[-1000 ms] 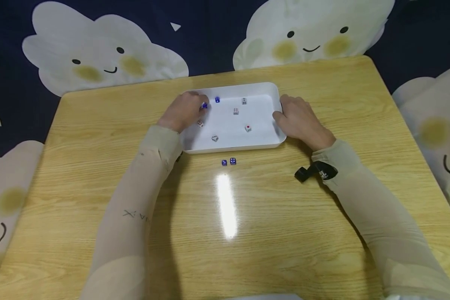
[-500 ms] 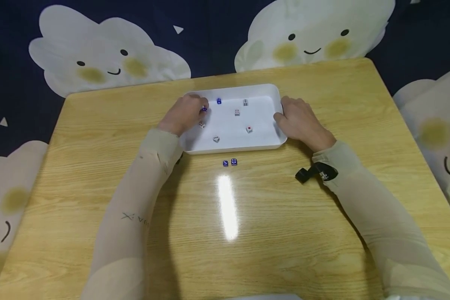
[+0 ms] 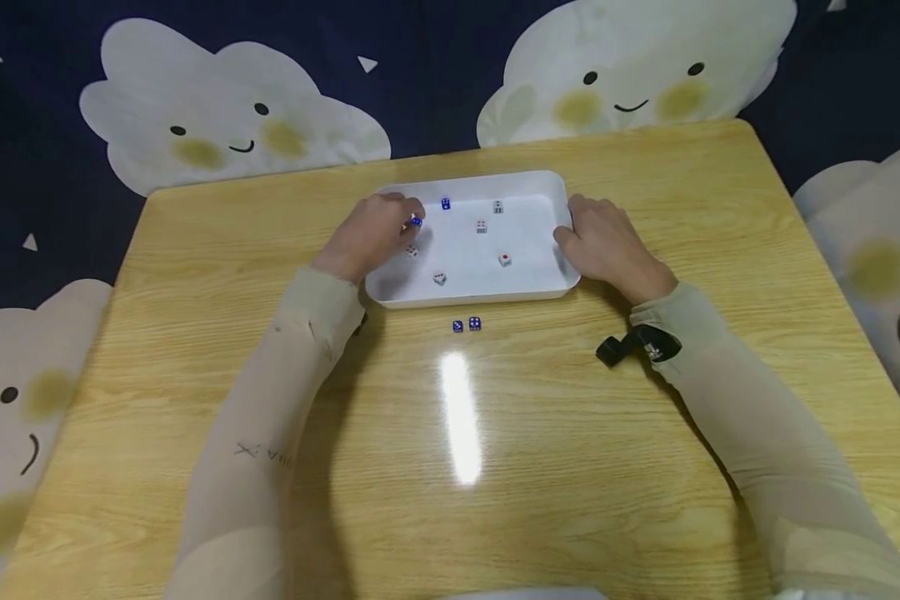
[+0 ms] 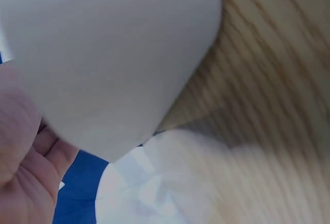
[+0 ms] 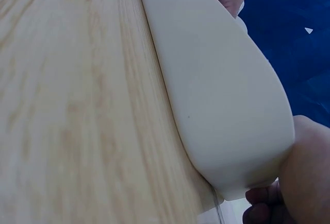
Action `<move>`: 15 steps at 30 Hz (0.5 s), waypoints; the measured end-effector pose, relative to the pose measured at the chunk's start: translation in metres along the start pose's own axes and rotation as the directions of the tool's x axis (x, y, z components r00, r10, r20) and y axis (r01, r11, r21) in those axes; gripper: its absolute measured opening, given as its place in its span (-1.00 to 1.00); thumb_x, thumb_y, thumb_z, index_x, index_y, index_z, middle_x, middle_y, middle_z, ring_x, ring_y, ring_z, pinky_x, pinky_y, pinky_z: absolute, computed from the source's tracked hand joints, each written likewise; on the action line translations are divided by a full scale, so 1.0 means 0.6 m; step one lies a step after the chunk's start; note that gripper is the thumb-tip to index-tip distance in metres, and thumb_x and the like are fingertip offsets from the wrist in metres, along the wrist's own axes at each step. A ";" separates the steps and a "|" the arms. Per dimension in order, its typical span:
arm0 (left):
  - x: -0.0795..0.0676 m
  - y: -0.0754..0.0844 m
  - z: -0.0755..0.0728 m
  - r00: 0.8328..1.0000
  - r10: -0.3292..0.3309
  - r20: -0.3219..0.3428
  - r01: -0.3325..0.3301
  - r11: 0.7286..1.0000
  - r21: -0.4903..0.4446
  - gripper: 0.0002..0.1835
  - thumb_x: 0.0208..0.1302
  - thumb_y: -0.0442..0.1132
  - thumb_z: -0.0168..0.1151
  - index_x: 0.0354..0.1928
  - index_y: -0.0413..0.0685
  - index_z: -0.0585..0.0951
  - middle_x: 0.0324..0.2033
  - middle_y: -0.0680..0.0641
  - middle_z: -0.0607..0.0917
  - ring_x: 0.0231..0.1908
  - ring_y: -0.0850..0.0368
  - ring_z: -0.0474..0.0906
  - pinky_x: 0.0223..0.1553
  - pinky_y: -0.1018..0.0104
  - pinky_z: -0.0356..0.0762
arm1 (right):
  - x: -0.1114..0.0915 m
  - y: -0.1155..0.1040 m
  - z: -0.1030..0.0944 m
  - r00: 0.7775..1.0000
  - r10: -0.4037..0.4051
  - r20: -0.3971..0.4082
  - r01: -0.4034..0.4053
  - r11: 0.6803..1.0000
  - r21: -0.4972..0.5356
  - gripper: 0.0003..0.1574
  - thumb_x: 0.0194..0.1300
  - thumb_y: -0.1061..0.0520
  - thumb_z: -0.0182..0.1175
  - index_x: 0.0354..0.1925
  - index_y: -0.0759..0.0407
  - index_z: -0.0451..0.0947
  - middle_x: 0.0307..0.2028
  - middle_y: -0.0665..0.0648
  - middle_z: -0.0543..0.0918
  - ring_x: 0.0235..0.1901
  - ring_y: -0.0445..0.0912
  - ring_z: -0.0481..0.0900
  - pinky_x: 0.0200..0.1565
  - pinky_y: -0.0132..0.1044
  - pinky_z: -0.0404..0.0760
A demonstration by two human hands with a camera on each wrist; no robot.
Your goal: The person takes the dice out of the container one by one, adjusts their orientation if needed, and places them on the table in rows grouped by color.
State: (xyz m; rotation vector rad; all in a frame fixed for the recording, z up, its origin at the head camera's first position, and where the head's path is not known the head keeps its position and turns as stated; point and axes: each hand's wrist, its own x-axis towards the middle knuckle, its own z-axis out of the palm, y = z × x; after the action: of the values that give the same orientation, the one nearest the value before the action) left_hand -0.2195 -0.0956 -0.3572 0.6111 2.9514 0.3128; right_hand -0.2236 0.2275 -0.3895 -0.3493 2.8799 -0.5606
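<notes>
A shallow white tray (image 3: 461,287) lies on the wooden table with several dice in it. At its left end my left hand (image 3: 371,233) reaches over the rim and pinches a blue die (image 3: 416,222) between thumb and fingers. My right hand (image 3: 607,246) grips the right end, thumb over the rim and fingers curled outside; the right wrist view shows this hand (image 5: 312,170) at the tray's corner. Another blue die (image 3: 446,203) is by the back wall. White dice lie spread about, one with a red dot (image 3: 505,260). The tray wall (image 4: 113,69) hides most of the left hand in its wrist view.
Two blue dice, a left one (image 3: 457,327) and a right one (image 3: 475,323), sit on the table (image 3: 555,467) just in front of the tray. A white edge (image 3: 528,594) shows at the bottom. Behind hangs a dark cloth with clouds (image 3: 247,125).
The left hand, with the blue die at its fingertips, has shifted slightly toward the near side. The right hand and tray stay in place; the whole view has drifted a little.
</notes>
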 end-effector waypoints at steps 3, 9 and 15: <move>-0.009 0.008 -0.006 0.999 0.022 -0.032 -0.022 1.000 -0.010 -0.74 0.51 -0.27 0.19 0.13 -0.15 0.69 0.02 -0.17 0.77 -0.09 0.00 0.68 0.08 0.14 0.68 | 0.001 0.001 0.000 1.000 -0.005 -0.003 0.005 1.000 -0.001 -0.49 0.52 -0.01 -0.19 0.07 0.39 0.41 -0.18 0.31 0.52 -0.16 0.19 0.42 -0.20 -0.07 0.37; -0.027 0.025 -0.014 0.990 0.085 -0.110 -0.086 0.996 -0.009 -0.78 0.51 -0.29 0.19 0.07 -0.13 0.71 -0.08 -0.14 0.78 -0.18 0.04 0.65 -0.08 0.21 0.66 | 0.003 0.002 -0.002 1.000 -0.010 -0.007 0.010 1.000 0.002 -0.49 0.53 -0.02 -0.19 0.07 0.38 0.41 -0.18 0.30 0.51 -0.17 0.18 0.43 -0.21 -0.08 0.36; -0.044 0.049 -0.018 0.980 0.145 -0.137 -0.137 0.989 0.063 -0.75 0.48 -0.30 0.23 0.10 -0.11 0.72 -0.06 -0.15 0.81 -0.13 0.00 0.73 0.00 0.18 0.71 | 0.005 0.002 -0.002 1.000 -0.024 -0.018 0.024 1.000 0.002 -0.51 0.52 -0.01 -0.18 0.03 0.38 0.42 -0.21 0.30 0.52 -0.21 0.18 0.44 -0.24 -0.10 0.36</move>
State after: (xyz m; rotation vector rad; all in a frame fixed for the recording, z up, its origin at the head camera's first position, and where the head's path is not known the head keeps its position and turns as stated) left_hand -0.1857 -0.0819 -0.3387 0.8412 3.0662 0.3030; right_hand -0.2272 0.2284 -0.3892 -0.3813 2.8959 -0.5742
